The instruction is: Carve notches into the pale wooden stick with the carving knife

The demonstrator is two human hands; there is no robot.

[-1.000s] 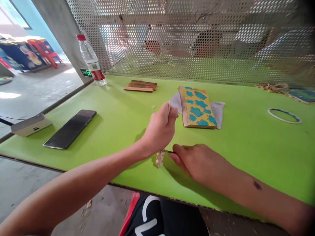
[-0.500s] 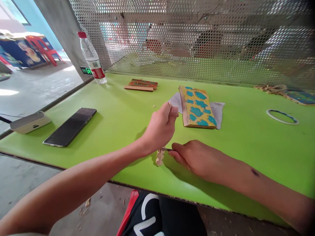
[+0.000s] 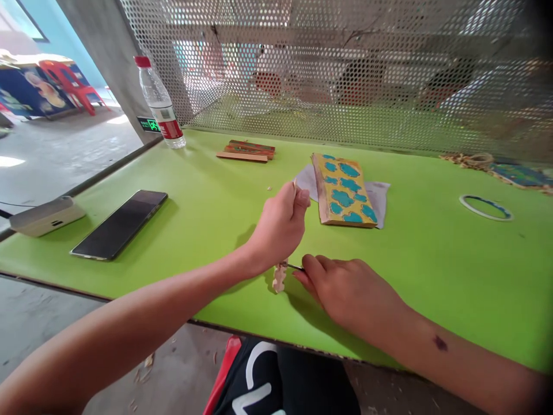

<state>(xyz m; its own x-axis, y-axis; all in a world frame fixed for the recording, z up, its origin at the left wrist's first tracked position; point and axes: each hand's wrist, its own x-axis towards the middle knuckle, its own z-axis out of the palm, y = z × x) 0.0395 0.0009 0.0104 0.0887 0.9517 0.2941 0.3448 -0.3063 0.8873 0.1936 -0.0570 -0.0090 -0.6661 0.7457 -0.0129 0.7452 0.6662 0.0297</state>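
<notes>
My left hand [image 3: 283, 222] is closed around a pale carved stick of wood [image 3: 279, 279]. The stick's notched lower end hangs below my wrist, a small tip shows above the fingers, and the palm hides its middle. My right hand [image 3: 345, 285] grips a thin metal carving tool [image 3: 294, 266]; its handle is hidden in the fingers. The tool's tip meets the wood just under my left wrist. Beyond my left hand, a yellow board with blue patches [image 3: 345, 190] lies on a sheet of white paper [image 3: 379, 202].
On the green table [image 3: 432, 265] are a phone [image 3: 121, 225], a white case [image 3: 47, 216], a water bottle [image 3: 164, 109], painted wooden strips [image 3: 246, 151], a white ring [image 3: 486, 207] and a rope coil [image 3: 470, 160]. A perforated metal screen [image 3: 302, 75] rises along the back edge.
My right hand has tilted and lowered slightly, changing the tool's angle at the wood. My left hand keeps its grip. The whole view has shifted a little.
</notes>
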